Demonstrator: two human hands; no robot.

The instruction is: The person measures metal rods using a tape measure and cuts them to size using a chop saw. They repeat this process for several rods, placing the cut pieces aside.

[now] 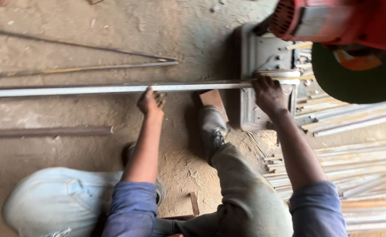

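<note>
The left hand [151, 103] is pressing the long bar [92, 90] flat; the right hand [269, 94], at three o'clock, is gripping it against the saw base [263, 57]—best kept square.

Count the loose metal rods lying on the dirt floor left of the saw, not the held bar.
3: two thin rods beyond the held bar, one thicker rod nearer, left of the left hand.
</note>
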